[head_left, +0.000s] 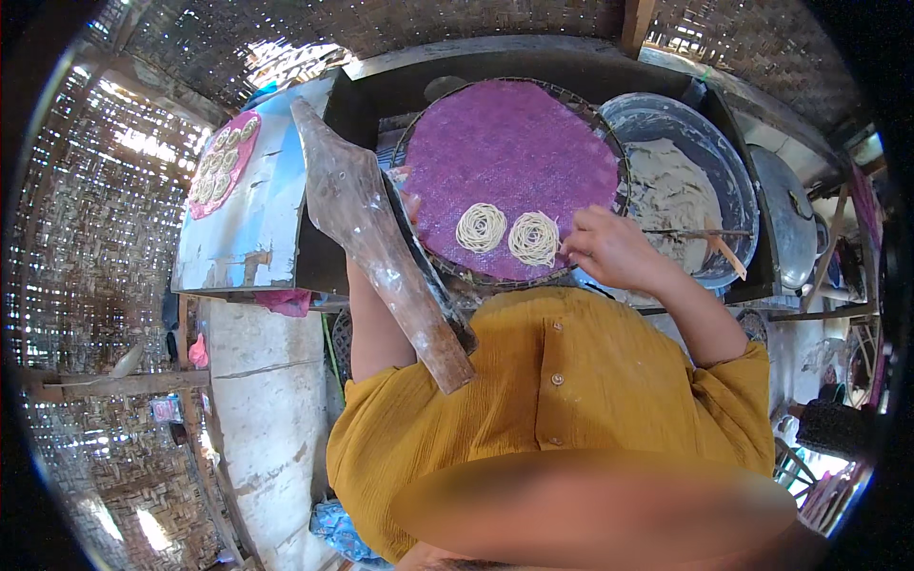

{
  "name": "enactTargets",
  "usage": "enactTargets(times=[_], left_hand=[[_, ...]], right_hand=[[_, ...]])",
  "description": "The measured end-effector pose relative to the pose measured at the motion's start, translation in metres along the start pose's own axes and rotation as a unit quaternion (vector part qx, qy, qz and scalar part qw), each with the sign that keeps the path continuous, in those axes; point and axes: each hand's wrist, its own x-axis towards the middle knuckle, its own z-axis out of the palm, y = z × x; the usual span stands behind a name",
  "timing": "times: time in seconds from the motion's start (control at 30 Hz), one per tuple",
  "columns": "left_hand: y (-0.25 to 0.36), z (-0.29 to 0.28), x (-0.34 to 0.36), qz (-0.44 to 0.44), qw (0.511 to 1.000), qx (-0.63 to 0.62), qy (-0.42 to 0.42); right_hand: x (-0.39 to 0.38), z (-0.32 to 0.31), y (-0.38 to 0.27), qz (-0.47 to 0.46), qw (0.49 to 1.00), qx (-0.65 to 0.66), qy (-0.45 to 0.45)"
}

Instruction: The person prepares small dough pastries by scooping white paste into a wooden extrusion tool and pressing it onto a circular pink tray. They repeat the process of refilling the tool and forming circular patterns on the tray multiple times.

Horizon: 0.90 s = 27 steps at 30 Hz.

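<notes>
Two pale coils of thin dough strands lie side by side on a round tray lined with purple cloth (514,143). My right hand (609,247) is closed, its thumb and fingers pinched together at the right edge of the right coil (534,239). Whatever sits between those fingertips is hidden. The left coil (481,227) rests untouched by my right hand. At the tray's left rim, a few fingers of my left hand (410,204) show past a thick wooden lever (371,238), which covers the rest of that hand.
The lever slants from far left toward my chest. A large basin (747,205) of pale dough stands right of the tray, with a stick (727,255) at its edge. On the blue-white tabletop (262,214) at left, a pink sheet (202,204) bears several coils. A metal pot (785,219) stands far right.
</notes>
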Motion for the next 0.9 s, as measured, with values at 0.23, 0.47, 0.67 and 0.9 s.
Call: enactTargets(times=[0.23,0.47,0.67,0.9], left_hand=[[-0.005,0.003,0.003,-0.013,1.0,0.004,-0.008],[-0.008,0.004,0.002,-0.017,1.0,0.008,-0.006],[-0.01,0.004,0.004,-0.019,1.0,0.007,-0.007],[-0.01,0.003,0.002,-0.017,1.0,0.003,-0.002]], right_hand=[[-0.001,0.013,-0.001,-0.022,0.999,0.025,-0.031],[0.003,0.017,0.0,-0.049,0.999,-0.008,-0.012],[0.011,0.019,0.001,-0.075,0.997,-0.019,-0.008],[0.013,0.016,0.003,-0.113,0.993,-0.024,-0.041]])
